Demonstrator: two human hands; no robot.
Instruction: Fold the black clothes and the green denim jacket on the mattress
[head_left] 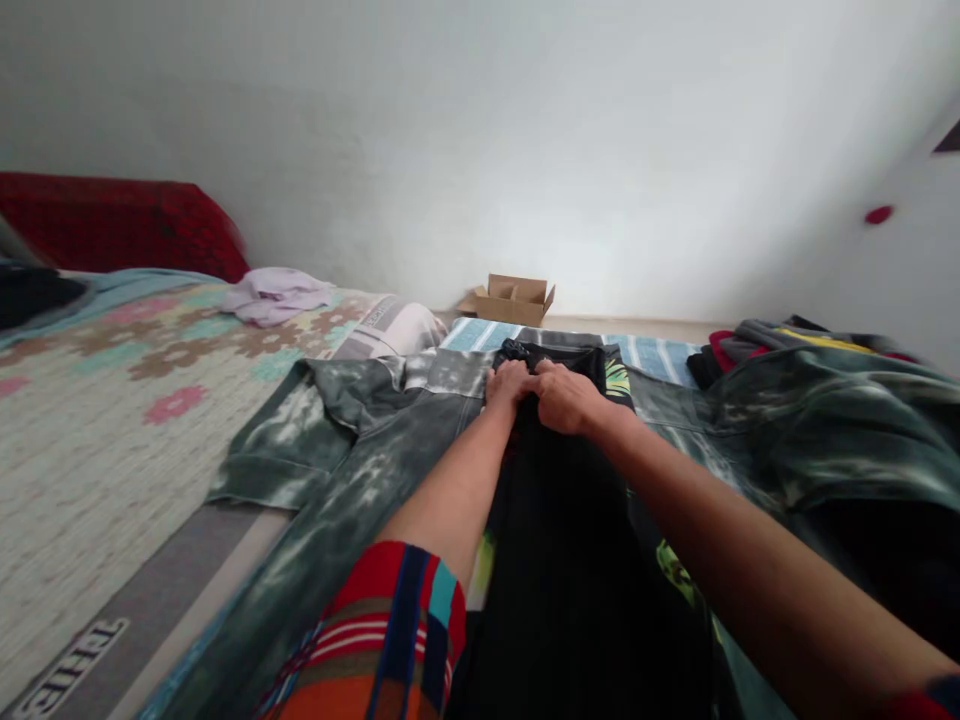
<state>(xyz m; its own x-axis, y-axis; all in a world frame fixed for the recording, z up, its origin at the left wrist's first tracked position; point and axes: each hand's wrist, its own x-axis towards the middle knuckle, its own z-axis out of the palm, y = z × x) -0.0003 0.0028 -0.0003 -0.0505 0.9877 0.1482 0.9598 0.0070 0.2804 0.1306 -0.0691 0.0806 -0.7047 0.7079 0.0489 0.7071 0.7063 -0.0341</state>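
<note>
A black garment with yellow-green leaf print (570,560) lies lengthwise in front of me, on top of a grey-green tie-dye garment (382,440) with spread sleeves. My left hand (508,385) is closed on the black garment's gathered top edge. Right beside it, touching, my right hand (562,396) has its fingers curled on the same edge. The fingertips of both hands are partly hidden in the dark fabric.
An open cardboard box (514,300) stands by the wall. Folded clothes (795,340) are piled at the right. A lilac cloth (277,294) lies on the floral bedspread (150,430) at left, with a red patterned object (120,222) behind.
</note>
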